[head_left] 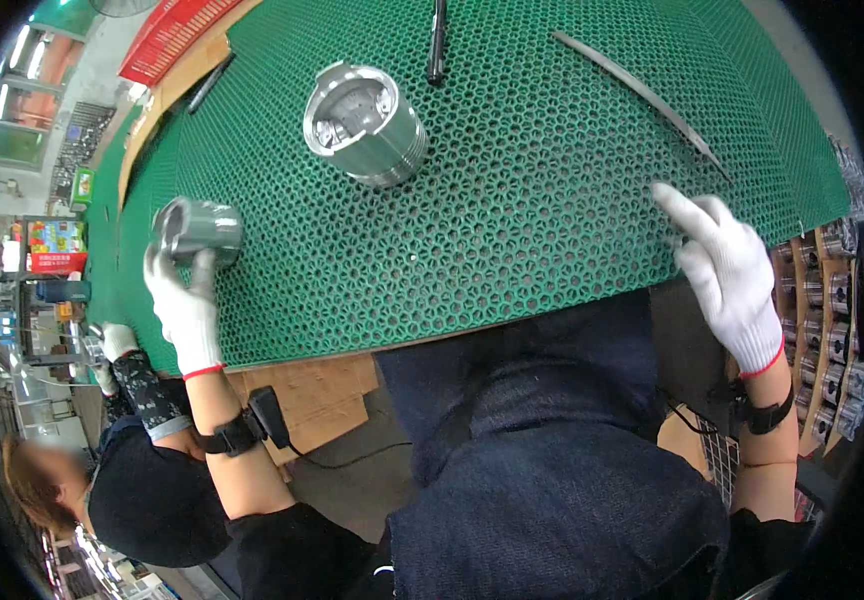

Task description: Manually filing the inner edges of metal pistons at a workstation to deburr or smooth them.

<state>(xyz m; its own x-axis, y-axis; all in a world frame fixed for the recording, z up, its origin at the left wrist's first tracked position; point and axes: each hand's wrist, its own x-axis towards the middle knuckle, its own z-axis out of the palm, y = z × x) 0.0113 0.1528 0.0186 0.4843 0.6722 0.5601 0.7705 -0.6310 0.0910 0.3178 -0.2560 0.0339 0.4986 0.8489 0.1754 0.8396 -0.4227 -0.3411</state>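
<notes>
My left hand [185, 305], in a white glove with a red cuff edge, grips a metal piston [214, 228] at the left of the green mat. The piston lies on its side, and my thumb and fingers are on its near end. A second metal piston [392, 140] sits tilted-looking on the mat at the far middle, its hollow side showing. Over the mat's right edge is my right hand [722, 265], gloved alike and holding nothing. Its index finger reaches forward and its thumb stands apart. Ahead of it lies a slim, curved grey file-like strip [642, 90].
The perforated green mat [492, 260] covers the table. A black marker [438, 45] and a dark pen-like tool [212, 82] lie farther off. A red basket [167, 45] stands far left. At right, racks [817, 340] hold several pistons. A co-worker [152, 480] is at left.
</notes>
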